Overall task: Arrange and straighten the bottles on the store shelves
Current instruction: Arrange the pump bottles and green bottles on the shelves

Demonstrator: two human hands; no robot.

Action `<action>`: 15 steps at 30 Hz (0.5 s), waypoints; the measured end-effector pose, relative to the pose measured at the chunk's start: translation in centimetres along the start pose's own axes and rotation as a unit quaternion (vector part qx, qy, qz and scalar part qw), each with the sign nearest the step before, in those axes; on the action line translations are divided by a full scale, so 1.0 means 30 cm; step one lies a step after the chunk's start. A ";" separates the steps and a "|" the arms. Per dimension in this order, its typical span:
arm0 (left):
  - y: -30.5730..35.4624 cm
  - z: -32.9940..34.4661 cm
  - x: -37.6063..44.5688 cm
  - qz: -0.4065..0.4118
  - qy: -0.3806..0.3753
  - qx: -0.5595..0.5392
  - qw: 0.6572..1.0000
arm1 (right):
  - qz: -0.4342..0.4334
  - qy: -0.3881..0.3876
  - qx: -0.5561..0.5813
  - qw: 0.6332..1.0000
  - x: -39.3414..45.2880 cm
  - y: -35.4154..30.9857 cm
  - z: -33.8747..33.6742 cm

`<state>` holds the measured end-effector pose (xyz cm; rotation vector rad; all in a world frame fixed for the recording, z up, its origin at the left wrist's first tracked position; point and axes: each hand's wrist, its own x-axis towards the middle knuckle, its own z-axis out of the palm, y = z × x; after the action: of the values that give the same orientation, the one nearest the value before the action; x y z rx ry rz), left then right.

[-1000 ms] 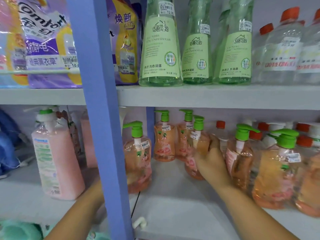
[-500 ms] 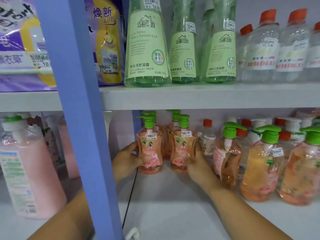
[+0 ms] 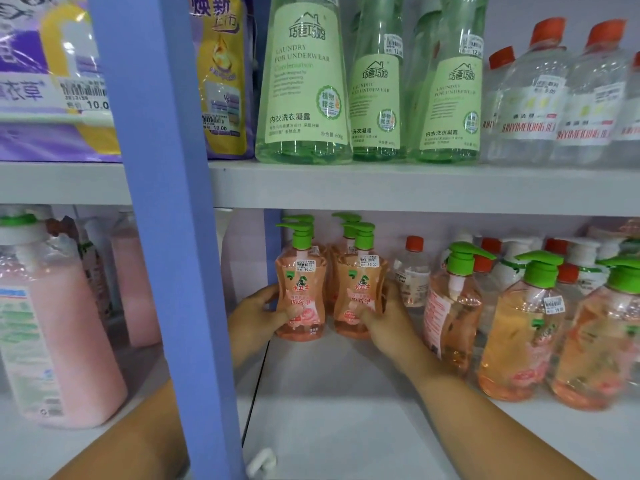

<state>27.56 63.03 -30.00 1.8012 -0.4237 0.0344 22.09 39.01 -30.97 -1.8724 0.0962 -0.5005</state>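
Two clear plastic pump bottles of peach-pink liquid with green pump heads stand upright side by side on the lower white shelf (image 3: 346,393), labels facing forward, each with a small white price sticker near the neck. The left pump bottle (image 3: 300,289) is gripped low on its side by the left hand (image 3: 258,317), thumb across its front. The right pump bottle (image 3: 360,292) is held the same way by the right hand (image 3: 388,320). More identical bottles stand directly behind them
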 end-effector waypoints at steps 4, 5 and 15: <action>-0.009 0.018 -0.004 0.027 -0.007 0.002 1.000 | -0.006 -0.047 -0.037 0.998 0.001 0.001 0.008; -0.011 0.021 -0.006 0.033 -0.011 0.008 0.999 | -0.008 -0.052 -0.038 0.998 -0.001 0.001 0.012; -0.014 0.016 0.007 0.028 -0.030 0.052 0.998 | -0.013 -0.012 -0.047 0.999 -0.048 -0.028 0.027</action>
<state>27.79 62.60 -30.48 1.8959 -0.5222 0.0423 20.95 40.47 -30.85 -1.9732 0.0800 -0.4980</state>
